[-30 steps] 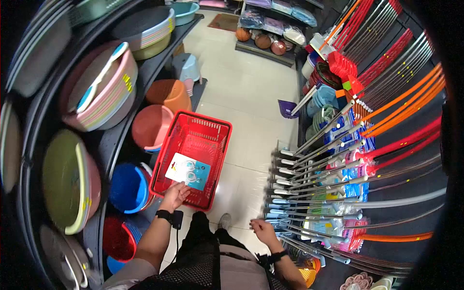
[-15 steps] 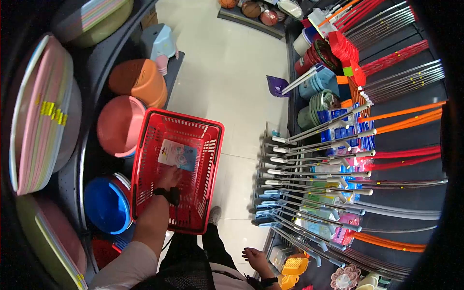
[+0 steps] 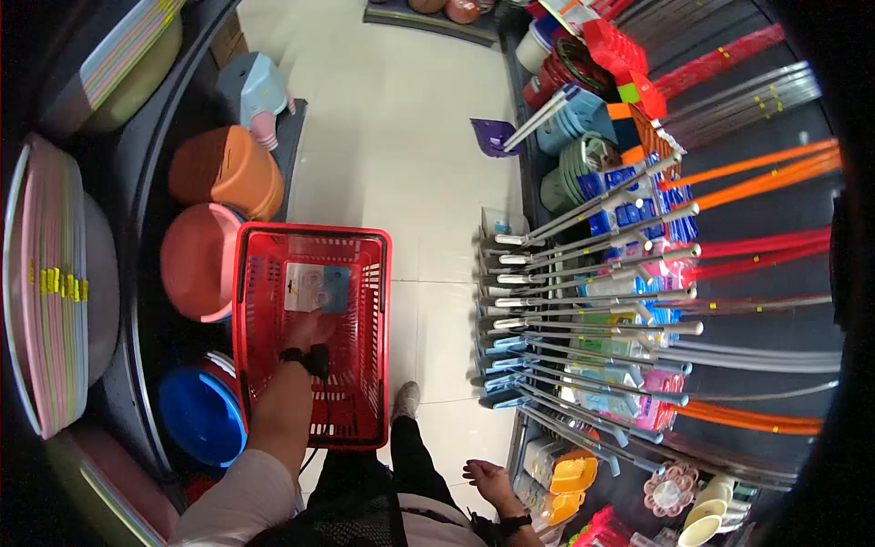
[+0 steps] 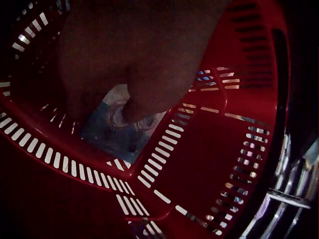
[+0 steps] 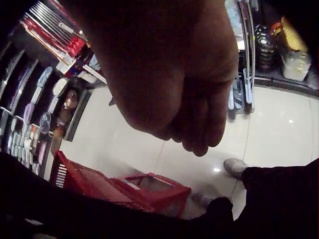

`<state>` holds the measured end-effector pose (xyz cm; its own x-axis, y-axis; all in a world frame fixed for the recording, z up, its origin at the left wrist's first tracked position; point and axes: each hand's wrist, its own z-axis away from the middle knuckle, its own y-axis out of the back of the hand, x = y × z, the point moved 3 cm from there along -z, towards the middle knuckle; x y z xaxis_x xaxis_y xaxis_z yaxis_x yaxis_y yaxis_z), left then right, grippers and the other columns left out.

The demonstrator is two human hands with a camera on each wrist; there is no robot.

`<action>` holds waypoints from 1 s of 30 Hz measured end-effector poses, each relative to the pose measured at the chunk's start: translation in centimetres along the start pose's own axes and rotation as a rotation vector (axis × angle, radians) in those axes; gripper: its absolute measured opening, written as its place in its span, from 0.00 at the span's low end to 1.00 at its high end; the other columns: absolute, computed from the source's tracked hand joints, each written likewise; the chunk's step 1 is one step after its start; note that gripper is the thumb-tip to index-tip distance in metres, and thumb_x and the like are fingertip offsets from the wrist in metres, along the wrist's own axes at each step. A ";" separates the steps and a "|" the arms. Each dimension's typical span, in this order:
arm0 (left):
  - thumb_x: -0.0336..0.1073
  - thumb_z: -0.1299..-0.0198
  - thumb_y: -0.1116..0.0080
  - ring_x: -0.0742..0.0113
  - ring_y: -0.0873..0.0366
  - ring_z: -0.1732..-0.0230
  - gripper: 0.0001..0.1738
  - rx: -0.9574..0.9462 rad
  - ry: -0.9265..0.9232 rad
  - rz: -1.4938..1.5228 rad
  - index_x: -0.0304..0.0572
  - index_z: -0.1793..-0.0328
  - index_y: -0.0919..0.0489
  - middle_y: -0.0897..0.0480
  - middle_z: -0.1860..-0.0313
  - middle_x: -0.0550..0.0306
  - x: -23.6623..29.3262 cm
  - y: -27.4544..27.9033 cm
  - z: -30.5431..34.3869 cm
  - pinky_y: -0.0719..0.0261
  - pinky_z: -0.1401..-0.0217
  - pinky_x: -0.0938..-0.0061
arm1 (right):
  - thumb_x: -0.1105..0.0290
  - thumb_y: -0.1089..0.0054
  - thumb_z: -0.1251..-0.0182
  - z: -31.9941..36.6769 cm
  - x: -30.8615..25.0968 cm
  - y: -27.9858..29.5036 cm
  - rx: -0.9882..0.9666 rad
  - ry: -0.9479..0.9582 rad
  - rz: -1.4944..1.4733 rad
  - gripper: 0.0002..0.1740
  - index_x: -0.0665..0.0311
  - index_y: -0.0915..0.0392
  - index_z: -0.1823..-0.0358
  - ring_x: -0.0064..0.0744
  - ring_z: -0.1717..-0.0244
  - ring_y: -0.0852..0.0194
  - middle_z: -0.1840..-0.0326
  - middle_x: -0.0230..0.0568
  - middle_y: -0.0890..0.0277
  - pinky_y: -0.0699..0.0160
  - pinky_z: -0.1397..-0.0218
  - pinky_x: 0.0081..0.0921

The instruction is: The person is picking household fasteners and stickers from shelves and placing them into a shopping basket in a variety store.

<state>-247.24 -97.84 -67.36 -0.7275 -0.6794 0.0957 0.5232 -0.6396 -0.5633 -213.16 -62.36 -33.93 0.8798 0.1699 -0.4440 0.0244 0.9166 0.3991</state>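
My left hand (image 3: 310, 330) reaches down inside a red shopping basket (image 3: 381, 333). It holds a flat white-and-blue carded pack (image 3: 334, 284) with round, clear pieces on its front. In the left wrist view, the thumb lies across the face of the pack (image 4: 112, 137) near the basket's slotted wall; the other fingers are dark and partly hidden. My right hand (image 3: 488, 480) hangs beside my body with nothing in it. Its fingers curl loosely over the floor in the right wrist view.
Shelves on the left carry a pink bucket (image 3: 196, 264), a blue bucket (image 3: 196, 415), orange bins (image 3: 237, 173) and stacked basins (image 3: 50, 283). Mops with long handles (image 3: 602, 301) stick out from the right. A purple dustpan (image 3: 492, 137) juts into the tiled aisle (image 3: 401, 118).
The left hand has gone down into the basket with the pack, which now sits deeper. The basket looks larger and further left in view. The right hand stays low and idle.
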 end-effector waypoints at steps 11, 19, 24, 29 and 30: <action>0.40 0.36 0.44 0.61 0.25 0.58 0.22 -0.034 -0.130 -0.631 0.54 0.37 0.33 0.24 0.53 0.57 -5.2 -7.6 19.2 0.17 0.59 0.61 | 0.62 0.49 0.26 2.5 4.4 -1.2 -0.018 -0.046 -0.138 0.18 0.66 0.22 0.44 0.29 0.54 0.16 0.54 0.40 0.16 0.17 0.56 0.25; 0.30 0.37 0.52 0.78 0.37 0.81 0.03 -0.016 -0.766 -1.182 0.50 0.63 0.29 0.31 0.75 0.66 -9.3 -11.1 25.2 0.38 0.83 0.80 | 0.63 0.47 0.38 4.7 17.9 1.2 0.120 0.119 -0.436 0.14 0.61 0.17 0.57 0.25 0.67 0.18 0.66 0.35 0.17 0.19 0.67 0.25; 0.39 0.33 0.49 0.66 0.29 0.59 0.13 -0.360 -1.034 -1.602 0.35 0.54 0.23 0.23 0.61 0.48 -18.9 -15.4 30.2 0.29 0.53 0.70 | 0.60 0.48 0.32 8.7 32.3 2.1 0.144 0.136 -0.540 0.16 0.60 0.17 0.53 0.25 0.63 0.17 0.59 0.36 0.17 0.18 0.63 0.24; 0.40 0.32 0.50 0.63 0.29 0.65 0.15 -0.456 -0.802 -2.089 0.32 0.59 0.24 0.22 0.67 0.52 -38.3 -16.9 35.1 0.28 0.60 0.67 | 0.60 0.47 0.35 14.1 47.4 0.2 0.235 0.056 -0.685 0.15 0.61 0.16 0.60 0.23 0.67 0.17 0.64 0.37 0.17 0.18 0.67 0.23; 0.40 0.32 0.50 0.59 0.27 0.64 0.15 -0.653 -0.848 -2.142 0.33 0.56 0.23 0.21 0.67 0.50 -42.4 -16.3 34.9 0.27 0.58 0.63 | 0.59 0.48 0.36 16.2 49.3 0.7 0.277 0.043 -0.666 0.16 0.63 0.16 0.62 0.24 0.67 0.17 0.66 0.36 0.17 0.18 0.67 0.22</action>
<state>-209.42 -71.19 -33.58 0.5039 0.4539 0.7349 -0.6728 -0.3272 0.6635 -162.03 -59.22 -42.55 0.6170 -0.3735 -0.6927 0.6733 0.7061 0.2191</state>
